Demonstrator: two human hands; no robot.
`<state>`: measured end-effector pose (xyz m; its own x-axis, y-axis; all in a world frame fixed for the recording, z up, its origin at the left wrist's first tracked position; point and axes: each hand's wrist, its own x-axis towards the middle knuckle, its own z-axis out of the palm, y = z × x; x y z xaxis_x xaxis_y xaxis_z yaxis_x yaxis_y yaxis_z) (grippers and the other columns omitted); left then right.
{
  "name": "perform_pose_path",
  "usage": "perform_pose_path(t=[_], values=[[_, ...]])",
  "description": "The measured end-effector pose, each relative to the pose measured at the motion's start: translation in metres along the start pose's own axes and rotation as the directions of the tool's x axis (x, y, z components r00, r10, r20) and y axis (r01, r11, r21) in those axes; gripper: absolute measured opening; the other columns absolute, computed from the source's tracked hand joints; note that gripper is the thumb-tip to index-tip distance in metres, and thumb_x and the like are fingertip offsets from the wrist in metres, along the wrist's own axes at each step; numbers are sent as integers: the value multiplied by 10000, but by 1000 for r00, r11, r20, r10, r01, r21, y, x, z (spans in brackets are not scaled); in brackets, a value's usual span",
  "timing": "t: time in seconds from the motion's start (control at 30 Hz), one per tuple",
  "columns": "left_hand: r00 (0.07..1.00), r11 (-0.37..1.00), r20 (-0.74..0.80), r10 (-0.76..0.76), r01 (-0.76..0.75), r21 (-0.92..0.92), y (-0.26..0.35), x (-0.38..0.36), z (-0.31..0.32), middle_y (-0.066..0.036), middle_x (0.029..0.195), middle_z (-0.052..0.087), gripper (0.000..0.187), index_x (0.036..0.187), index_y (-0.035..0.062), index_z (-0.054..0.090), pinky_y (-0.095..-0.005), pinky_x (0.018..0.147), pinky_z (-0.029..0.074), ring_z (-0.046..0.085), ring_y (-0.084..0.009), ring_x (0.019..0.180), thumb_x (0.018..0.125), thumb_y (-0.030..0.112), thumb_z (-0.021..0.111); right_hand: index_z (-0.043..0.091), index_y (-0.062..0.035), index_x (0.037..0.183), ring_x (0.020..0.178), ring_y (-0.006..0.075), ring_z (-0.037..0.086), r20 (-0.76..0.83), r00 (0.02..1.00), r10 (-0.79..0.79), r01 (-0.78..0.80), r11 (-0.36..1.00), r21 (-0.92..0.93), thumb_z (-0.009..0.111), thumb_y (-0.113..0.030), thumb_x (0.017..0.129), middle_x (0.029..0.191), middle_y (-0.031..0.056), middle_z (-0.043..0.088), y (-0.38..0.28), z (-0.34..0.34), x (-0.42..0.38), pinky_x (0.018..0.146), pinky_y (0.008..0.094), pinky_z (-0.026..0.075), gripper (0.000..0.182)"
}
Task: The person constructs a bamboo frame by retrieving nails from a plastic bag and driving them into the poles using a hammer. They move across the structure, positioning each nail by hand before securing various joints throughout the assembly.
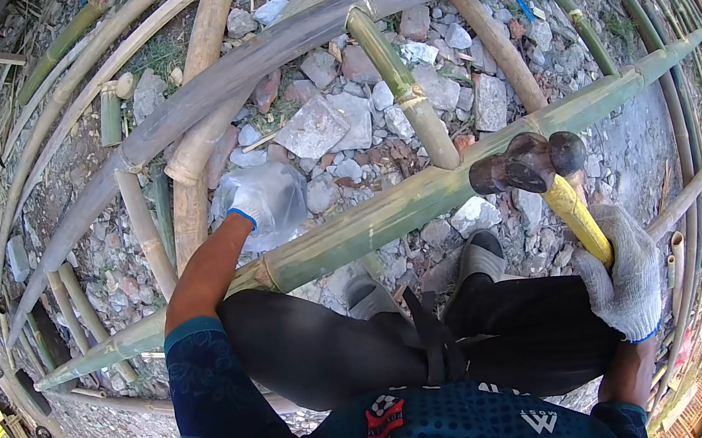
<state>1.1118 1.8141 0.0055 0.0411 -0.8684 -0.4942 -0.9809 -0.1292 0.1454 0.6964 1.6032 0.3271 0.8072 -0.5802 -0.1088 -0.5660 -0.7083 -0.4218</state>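
My right hand (628, 273), in a white knit glove, is wrapped round the yellow handle of a hammer (568, 206). Its rusty, heavy head overlaps the long green bamboo pole (355, 243) that runs in front of my knees. My left hand (266, 198), in a similar glove with a blue cuff, reaches past the pole at a clear plastic bag (291, 203). The plastic covers the hand, and its fingers are hidden. A short bamboo upright (406, 94) stands between the green pole and a thick grey bamboo pole (277, 53) farther off.
Broken concrete and stones (322, 126) cover the ground. Brown bamboo poles (480, 21) cross beneath the frame, and more short uprights (578, 23) stand to the right. My sandalled feet (480, 258) are on the rubble behind the green pole. Long bamboo lengths (63, 109) lie at the left.
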Motion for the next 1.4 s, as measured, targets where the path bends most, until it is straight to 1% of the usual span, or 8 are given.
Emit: perform_pose_path(t=[0.2,0.3,0.4,0.5,0.6,0.9,1.3,1.4], values=[[966,928,93,-243,259,-267,-42,12,66,-233,1086,761,314,1086,17,752,-499,776,566,744,-396,931,991,255,570,648,19,1096,975,444,685,-35,999,11,-11,1000,0,792,-111,818,1058,203,699,-1,0,0,874,491,541,339],[944,883,-198,-265,154,-443,-62,-31,90,-213,1094,773,349,1147,17,761,-438,853,566,739,-351,979,976,294,635,650,22,1102,980,444,684,-40,999,20,-19,1000,20,790,-113,823,1060,206,699,-5,-3,-1,879,490,541,340],[913,672,-35,-406,272,-689,-58,-50,46,-183,1018,776,426,1176,51,759,-430,819,563,730,-335,854,943,401,689,652,21,1106,984,445,683,-44,999,2,-1,1000,14,788,-111,822,1059,209,698,-4,-4,-5,878,491,540,342],[871,537,135,-472,405,-740,-53,-67,14,-106,1060,786,318,1173,21,761,-364,861,563,730,-218,956,1000,268,661,655,16,1110,983,445,683,-43,999,-1,4,998,70,790,-108,818,1063,208,698,-7,-4,-8,879,494,536,345],[831,208,281,-480,419,-884,-38,-78,-11,-80,1064,777,285,1181,3,746,-330,852,567,721,-173,946,1012,212,651,658,10,1112,979,445,684,-63,997,-35,38,998,48,791,-109,818,1064,202,700,-7,-3,-14,863,492,537,345],[842,-76,304,-445,303,-950,-48,-85,2,-110,1128,757,310,1245,-22,708,-332,876,600,731,-194,956,1008,173,663,673,19,1108,831,403,693,-157,975,-155,167,984,65,761,-81,880,941,198,692,-5,5,-12,749,443,538,265],[767,-78,247,-593,251,-965,-24,-117,-28,-89,1107,762,306,1253,8,718,-305,762,606,732,-180,884,994,168,678,667,-2,1108,879,422,689,-167,963,-213,227,972,64,787,-113,873,954,201,686,-6,7,-20,778,468,542,286],[763,154,119,-635,276,-949,-7,-123,-66,-73,1061,763,280,1221,16,736,-297,724,586,728,-162,874,1004,177,665,664,-4,1109,876,417,704,-187,949,-255,271,960,65,786,-126,885,940,200,689,-6,8,-17,772,470,551,283]])
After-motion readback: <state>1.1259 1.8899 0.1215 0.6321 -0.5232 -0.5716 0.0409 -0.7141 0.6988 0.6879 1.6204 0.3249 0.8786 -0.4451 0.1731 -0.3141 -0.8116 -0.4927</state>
